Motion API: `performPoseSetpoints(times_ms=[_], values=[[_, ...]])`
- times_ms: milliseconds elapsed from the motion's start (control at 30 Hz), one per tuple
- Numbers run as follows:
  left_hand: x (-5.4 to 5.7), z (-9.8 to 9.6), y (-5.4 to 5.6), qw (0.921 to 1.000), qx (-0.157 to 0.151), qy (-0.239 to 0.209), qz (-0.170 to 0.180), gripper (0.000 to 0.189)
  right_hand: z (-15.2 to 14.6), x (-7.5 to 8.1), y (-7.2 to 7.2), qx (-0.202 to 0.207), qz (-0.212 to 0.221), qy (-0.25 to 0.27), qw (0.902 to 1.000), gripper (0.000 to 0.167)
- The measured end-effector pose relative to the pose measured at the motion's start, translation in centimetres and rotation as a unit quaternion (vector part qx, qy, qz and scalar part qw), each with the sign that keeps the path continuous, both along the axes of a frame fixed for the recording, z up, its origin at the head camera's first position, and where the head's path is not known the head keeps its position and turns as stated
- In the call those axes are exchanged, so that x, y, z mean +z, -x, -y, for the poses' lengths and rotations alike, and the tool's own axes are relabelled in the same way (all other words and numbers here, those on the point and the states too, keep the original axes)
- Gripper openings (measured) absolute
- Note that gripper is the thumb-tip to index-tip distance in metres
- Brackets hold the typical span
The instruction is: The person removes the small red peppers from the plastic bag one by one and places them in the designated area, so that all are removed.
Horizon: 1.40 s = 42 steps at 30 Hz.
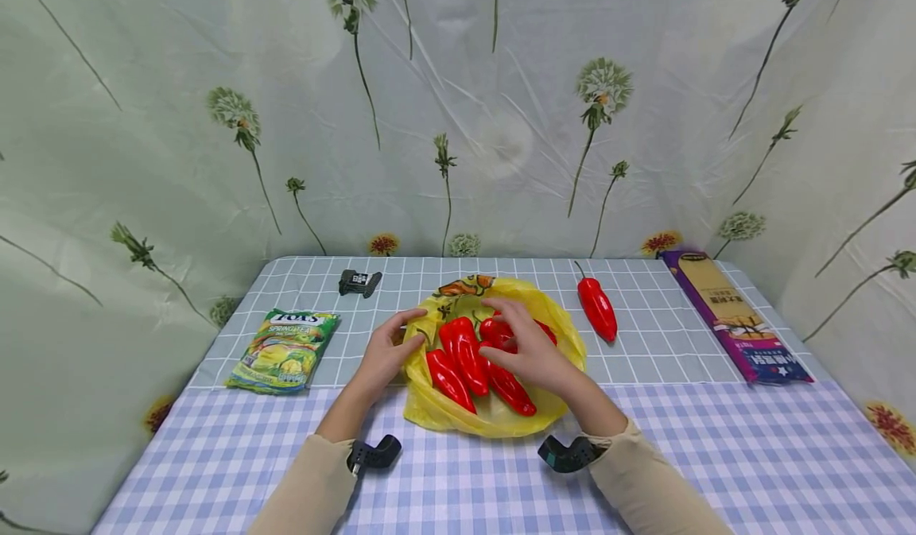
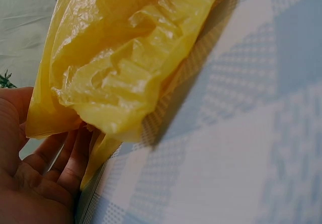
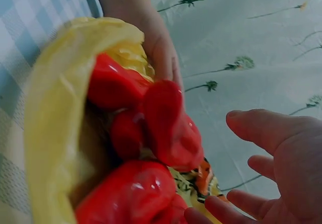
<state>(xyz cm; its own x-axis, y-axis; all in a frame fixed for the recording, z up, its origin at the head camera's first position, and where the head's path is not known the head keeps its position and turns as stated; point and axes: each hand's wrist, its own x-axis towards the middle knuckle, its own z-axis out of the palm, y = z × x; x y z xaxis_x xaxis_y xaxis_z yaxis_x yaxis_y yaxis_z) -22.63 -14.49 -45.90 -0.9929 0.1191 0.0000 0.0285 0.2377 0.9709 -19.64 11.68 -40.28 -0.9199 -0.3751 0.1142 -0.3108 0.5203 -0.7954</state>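
Observation:
A crinkled yellow plastic bag (image 1: 494,424) lies with its mouth open, and several glossy red peppers (image 1: 465,352) are inside it. At the bag's left rim is my left hand (image 1: 386,352), thumb and fingers apart; in the left wrist view the same hand (image 2: 45,173) touches the bag (image 2: 115,73), which hides some fingertips. My right hand (image 1: 533,348) hovers over the right part of the bag, fingers spread. The right wrist view shows this hand (image 3: 282,173) holding nothing, beside the peppers (image 3: 171,128). One more red pepper (image 1: 597,308) lies outside, to the bag's right.
A green candy packet (image 1: 286,352) lies on the left of the table. Behind it sits a small black device (image 1: 359,283). On the far right is a long purple and tan package (image 1: 737,316). A floral curtain (image 1: 501,122) hangs behind the checked tablecloth (image 1: 465,487).

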Motion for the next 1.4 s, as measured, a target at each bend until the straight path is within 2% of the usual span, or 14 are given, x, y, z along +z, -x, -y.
performPoseSetpoints(times_ms=[333, 767, 1067, 1400], values=[[0.1, 0.0, -0.1, 1.0000, 0.003, 0.002, 0.004, 0.042, 1.2, -0.9, -0.6, 0.016, -0.004, -0.033, 0.9993, 0.078], [0.1, 0.0, -0.2, 1.0000, 0.001, 0.005, 0.000, 0.042, 1.9, -1.7, -0.9, 0.016, -0.024, -0.082, 0.9962, 0.080], [0.2, 0.0, -0.1, 1.0000, 0.001, -0.001, -0.006, 0.041, 1.8, -1.8, -0.8, 0.037, -0.035, -0.083, 0.9952, 0.072], [-0.1, 0.0, 0.0, 0.9999, -0.005, -0.003, -0.015, 0.043, 2.0, -1.9, -1.0, 0.034, -0.038, -0.099, 0.9937, 0.063]])
